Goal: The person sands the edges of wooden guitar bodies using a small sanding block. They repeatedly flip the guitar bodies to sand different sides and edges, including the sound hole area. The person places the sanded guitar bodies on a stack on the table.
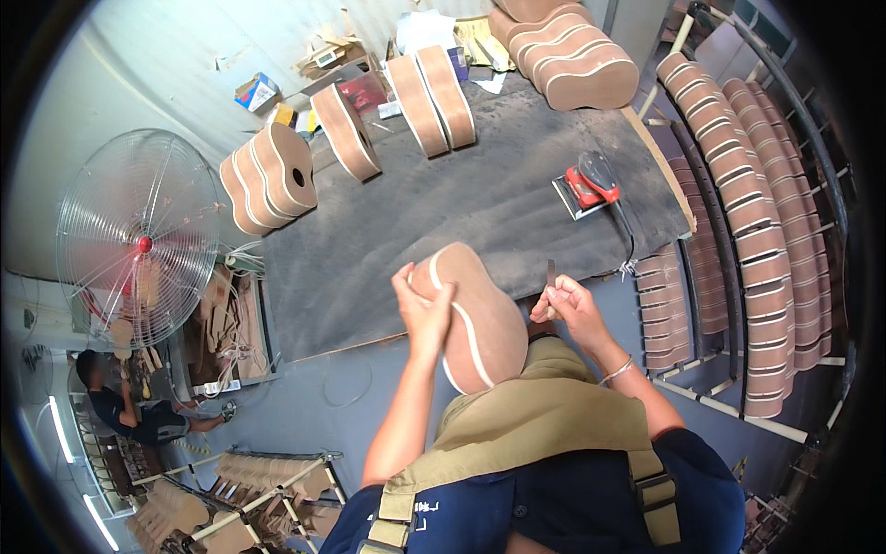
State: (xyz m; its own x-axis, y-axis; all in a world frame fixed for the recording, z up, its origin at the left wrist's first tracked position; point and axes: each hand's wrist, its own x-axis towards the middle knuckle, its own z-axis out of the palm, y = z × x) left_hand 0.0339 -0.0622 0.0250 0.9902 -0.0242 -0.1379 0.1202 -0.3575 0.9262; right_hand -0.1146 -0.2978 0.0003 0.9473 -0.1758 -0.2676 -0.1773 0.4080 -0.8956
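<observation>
My left hand (425, 312) grips a wooden ukulele-like body (484, 328) with pale binding along its edge, resting at an angle against my lap and apron (544, 425). Its fingers wrap over the top edge, thumb on the curved side. To its right, my right hand (565, 305) pinches a narrow, dark, flat blade (551, 271) held upright, apart from the body. Both are in front of the near edge of the dark, dusty workbench (341, 277).
A red sander (595, 180) lies on the bench. More bodies (268, 175) stand along its back among papers and boxes. Racks of bodies (766, 277) line the right and lower left (212, 499). A fan (138, 240) stands left; a seated co-worker (120, 406) is beyond it.
</observation>
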